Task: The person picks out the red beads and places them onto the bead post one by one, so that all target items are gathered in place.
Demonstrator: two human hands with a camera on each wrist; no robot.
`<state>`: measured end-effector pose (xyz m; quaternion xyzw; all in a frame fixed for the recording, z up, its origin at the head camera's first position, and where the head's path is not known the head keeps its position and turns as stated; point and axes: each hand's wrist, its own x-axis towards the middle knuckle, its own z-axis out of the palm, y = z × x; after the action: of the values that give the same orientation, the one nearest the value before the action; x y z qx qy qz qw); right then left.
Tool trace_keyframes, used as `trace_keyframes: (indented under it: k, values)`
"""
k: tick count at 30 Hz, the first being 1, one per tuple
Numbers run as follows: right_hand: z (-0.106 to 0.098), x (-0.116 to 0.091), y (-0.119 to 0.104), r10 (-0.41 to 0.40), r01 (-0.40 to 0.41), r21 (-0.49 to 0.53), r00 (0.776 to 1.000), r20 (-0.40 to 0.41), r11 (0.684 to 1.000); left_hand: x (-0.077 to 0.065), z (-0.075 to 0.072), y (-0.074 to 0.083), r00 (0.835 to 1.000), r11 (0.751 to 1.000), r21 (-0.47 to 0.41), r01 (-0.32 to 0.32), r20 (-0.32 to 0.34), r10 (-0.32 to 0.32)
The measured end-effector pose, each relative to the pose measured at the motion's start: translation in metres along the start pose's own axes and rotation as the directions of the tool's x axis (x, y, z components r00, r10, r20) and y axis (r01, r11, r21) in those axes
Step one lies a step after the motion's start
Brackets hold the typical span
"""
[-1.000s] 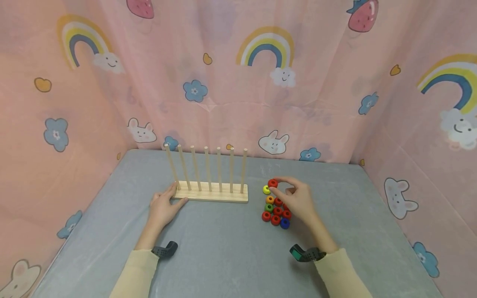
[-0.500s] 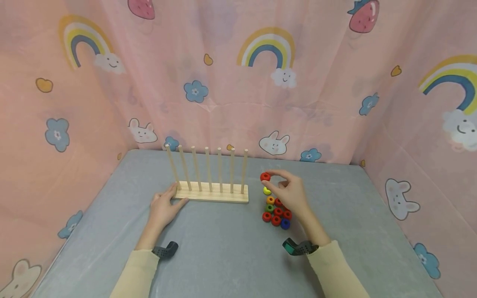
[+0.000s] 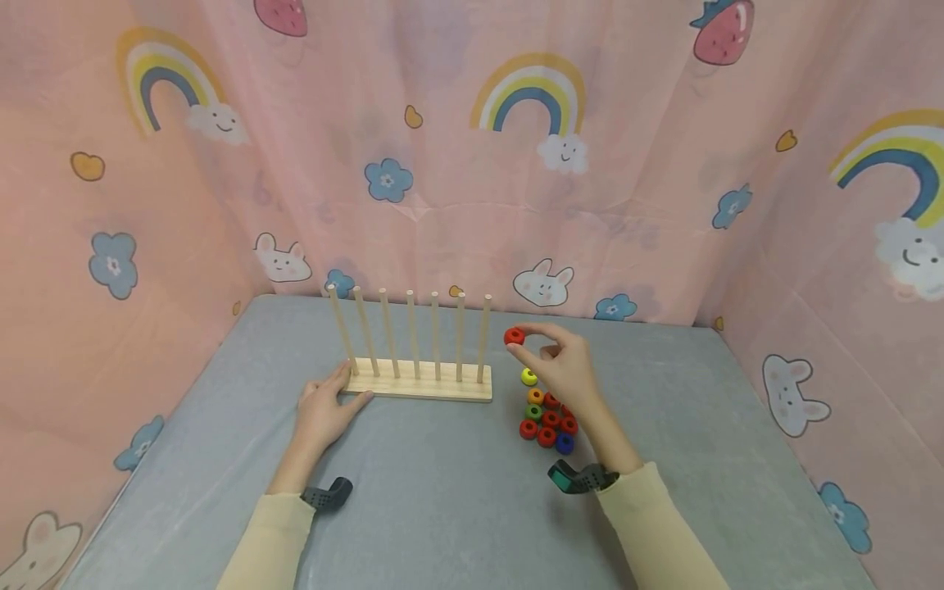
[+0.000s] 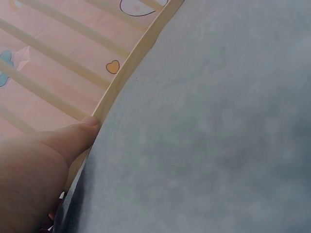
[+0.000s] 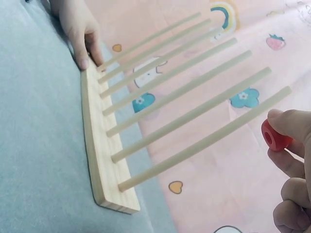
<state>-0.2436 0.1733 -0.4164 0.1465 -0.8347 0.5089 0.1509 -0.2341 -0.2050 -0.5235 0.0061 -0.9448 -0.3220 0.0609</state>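
A wooden peg rack [image 3: 460, 392] stands on the table, its row of several upright pegs bare. My left hand [image 3: 321, 416] grips the base at the left end, thumb on the front edge, as the thumb [image 4: 73, 138] in the left wrist view also shows. Between thumb and fingertips my right hand [image 3: 568, 373] pinches a red bead [image 5: 282, 141] with a hole through it. That bead is in the air, just right of the top of the rightmost peg [image 5: 209, 141] and apart from it.
Below the right hand lie loose beads: a yellow bead [image 3: 528, 377], an orange bead [image 3: 530, 399], a green bead [image 3: 528, 415], a blue bead [image 3: 565, 449] and several red ones, partly hidden by the hand. A patterned pink curtain [image 3: 457, 164] encloses the grey table [image 3: 442, 492].
My right hand has lifted the red bead up and to the left, away from the loose beads and toward the rightmost peg. The left hand and the rack have stayed put.
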Motion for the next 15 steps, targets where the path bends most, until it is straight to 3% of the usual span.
trace_keyframes:
  k: [15]
  values:
    - [0.007,0.017,-0.017,-0.109,0.107,-0.027,0.993,-0.044,0.994,-0.001,0.001,0.001,1.0,1.0,0.004,-0.005,-0.019,0.005]
